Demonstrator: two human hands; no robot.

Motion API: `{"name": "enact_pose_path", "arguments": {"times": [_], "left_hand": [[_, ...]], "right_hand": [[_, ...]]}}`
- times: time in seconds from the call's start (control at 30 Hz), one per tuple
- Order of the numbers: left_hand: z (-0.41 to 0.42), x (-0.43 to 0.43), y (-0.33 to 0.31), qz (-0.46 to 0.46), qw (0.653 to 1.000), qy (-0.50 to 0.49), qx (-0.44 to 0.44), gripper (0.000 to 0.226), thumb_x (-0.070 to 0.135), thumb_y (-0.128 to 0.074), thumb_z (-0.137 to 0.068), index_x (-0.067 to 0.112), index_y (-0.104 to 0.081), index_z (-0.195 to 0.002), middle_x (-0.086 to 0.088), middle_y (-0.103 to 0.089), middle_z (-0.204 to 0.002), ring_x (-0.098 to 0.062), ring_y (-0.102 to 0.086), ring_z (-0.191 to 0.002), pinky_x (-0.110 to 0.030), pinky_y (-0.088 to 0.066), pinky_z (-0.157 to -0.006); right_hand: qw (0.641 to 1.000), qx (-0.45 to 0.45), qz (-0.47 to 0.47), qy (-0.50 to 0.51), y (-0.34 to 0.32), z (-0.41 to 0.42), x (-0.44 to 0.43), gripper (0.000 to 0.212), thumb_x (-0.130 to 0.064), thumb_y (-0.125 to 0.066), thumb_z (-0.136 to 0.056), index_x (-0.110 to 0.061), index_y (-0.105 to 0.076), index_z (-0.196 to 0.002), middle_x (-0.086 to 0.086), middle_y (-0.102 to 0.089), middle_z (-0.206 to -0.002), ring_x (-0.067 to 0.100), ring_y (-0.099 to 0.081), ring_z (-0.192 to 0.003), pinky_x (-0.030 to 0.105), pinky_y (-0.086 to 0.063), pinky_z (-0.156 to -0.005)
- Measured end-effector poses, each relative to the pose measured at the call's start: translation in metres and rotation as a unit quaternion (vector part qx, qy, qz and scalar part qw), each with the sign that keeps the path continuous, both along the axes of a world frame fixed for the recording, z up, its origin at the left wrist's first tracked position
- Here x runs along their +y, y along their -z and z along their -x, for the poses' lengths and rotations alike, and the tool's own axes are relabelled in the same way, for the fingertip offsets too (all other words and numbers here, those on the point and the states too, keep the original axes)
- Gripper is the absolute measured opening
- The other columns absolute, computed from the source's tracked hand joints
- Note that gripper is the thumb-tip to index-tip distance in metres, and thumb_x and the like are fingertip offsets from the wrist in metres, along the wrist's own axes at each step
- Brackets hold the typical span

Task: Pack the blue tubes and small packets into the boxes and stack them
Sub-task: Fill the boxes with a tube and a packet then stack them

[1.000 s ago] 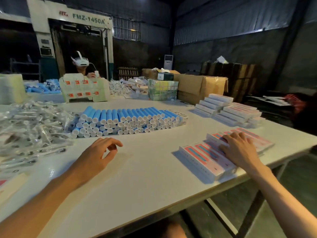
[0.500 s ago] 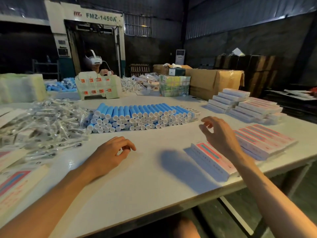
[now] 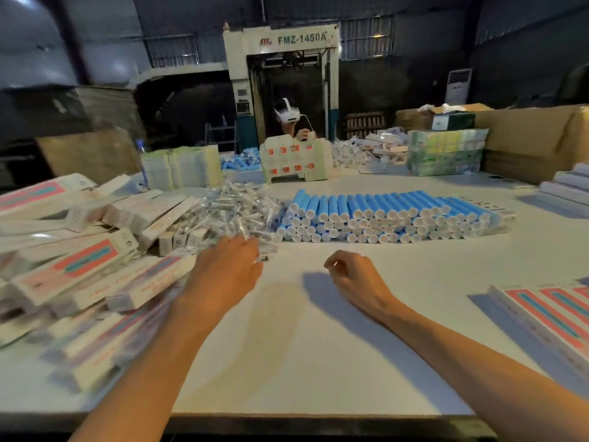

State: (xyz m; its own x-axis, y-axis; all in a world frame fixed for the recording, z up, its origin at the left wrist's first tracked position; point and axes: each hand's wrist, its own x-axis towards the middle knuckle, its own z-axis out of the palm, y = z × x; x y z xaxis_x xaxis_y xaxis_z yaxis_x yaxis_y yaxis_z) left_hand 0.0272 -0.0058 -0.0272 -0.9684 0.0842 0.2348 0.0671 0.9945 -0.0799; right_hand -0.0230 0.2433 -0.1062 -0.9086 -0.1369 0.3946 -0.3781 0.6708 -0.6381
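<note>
Far to the left of the left hand (image 3: 229, 269), a loose heap of long white cardboard boxes (image 3: 79, 266) with pink and teal stripes sprawls over the white bench (image 3: 302, 346). Its nearest boxes lie just beside that hand's wrist. The left hand reaches forward with the palm down. Its fingers (image 3: 245, 245) are stretched into the near edge of a pile of small clear plastic packets (image 3: 229, 212), which lies just ahead of it. The fingertips touch the packets, but I cannot tell whether they have pinched one.

To the right of that hand, apart from it, the right hand (image 3: 353, 275) rests on bare bench. Its fingers are loosely curled and it holds nothing. Ahead of the right hand, and stretching away to its right, lies a tidy layered stack of blue plastic tubes (image 3: 382, 215), their white caps facing the person. The stack's left end touches the packet pile.

Well to the right of the right hand, at the bench edge, flat striped boxes (image 3: 548, 314) lie side by side. Farther ahead on that side is a stack of plain white boxes (image 3: 564, 189). Beyond the tubes, across the bench, another person in a white headset (image 3: 288, 114) sits in front of a pale machine (image 3: 280, 39) marked FMZ-1450A.
</note>
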Motion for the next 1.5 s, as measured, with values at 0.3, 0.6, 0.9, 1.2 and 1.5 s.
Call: {"name": "enact_pose_path", "arguments": {"times": [0.3, 0.6, 0.9, 1.2, 1.5], "left_hand": [[-0.023, -0.057, 0.033, 0.109, 0.965, -0.197, -0.135, 0.064, 0.063, -0.032, -0.109, 0.018, -0.045, -0.152, -0.007, -0.042, -0.15, -0.031, -0.036, -0.145, -0.041, -0.041, -0.113], [-0.015, -0.048, 0.036, 0.026, 0.984, -0.149, -0.096, 0.053, 0.063, -0.035, -0.108, 0.022, -0.047, -0.14, -0.003, -0.053, -0.144, -0.03, -0.045, -0.135, -0.043, -0.045, -0.104], [0.012, 0.002, -0.009, -0.527, 0.85, 0.016, -0.017, 0.044, 0.049, -0.034, -0.114, 0.022, -0.066, -0.126, -0.006, -0.076, -0.107, -0.025, -0.074, -0.094, -0.041, -0.056, -0.077], [0.074, 0.035, 0.029, -0.809, 0.583, 0.076, -0.022, 0.065, 0.068, -0.035, -0.107, 0.016, -0.068, -0.128, -0.014, -0.076, -0.099, -0.02, -0.069, -0.066, -0.035, -0.058, -0.061], [0.086, 0.021, 0.058, -0.82, 0.567, 0.083, 0.008, 0.032, 0.015, -0.07, -0.101, 0.015, -0.062, -0.132, -0.006, -0.082, -0.103, -0.03, -0.08, -0.095, -0.04, -0.064, -0.077]], "right_hand": [[0.999, -0.026, 0.019, -0.02, 0.001, 0.004, 0.003, 0.02, -0.008, -0.057, -0.096, -0.015, -0.074, -0.104, 0.001, -0.073, -0.096, 0.02, -0.067, -0.087, 0.041, -0.056, -0.083], [0.999, -0.023, 0.009, -0.035, 0.003, 0.004, 0.003, 0.021, -0.01, -0.054, -0.096, -0.018, -0.073, -0.102, -0.001, -0.071, -0.088, 0.019, -0.066, -0.081, 0.04, -0.056, -0.077], [0.999, -0.021, 0.023, -0.041, 0.006, 0.008, 0.002, 0.023, -0.008, -0.053, -0.095, -0.02, -0.072, -0.1, -0.012, -0.066, -0.079, 0.014, -0.066, -0.077, 0.036, -0.055, -0.076], [1.0, 0.013, 0.021, 0.017, -0.032, 0.035, -0.009, 0.019, -0.015, -0.054, -0.1, -0.012, -0.071, -0.109, 0.004, -0.073, -0.096, 0.021, -0.068, -0.084, 0.042, -0.057, -0.081], [0.987, -0.036, -0.123, 0.1, -0.115, 0.176, -0.085, 0.039, -0.045, -0.051, -0.105, -0.009, -0.052, -0.121, 0.009, -0.056, -0.109, 0.028, -0.055, -0.095, 0.038, -0.046, -0.077]]}}
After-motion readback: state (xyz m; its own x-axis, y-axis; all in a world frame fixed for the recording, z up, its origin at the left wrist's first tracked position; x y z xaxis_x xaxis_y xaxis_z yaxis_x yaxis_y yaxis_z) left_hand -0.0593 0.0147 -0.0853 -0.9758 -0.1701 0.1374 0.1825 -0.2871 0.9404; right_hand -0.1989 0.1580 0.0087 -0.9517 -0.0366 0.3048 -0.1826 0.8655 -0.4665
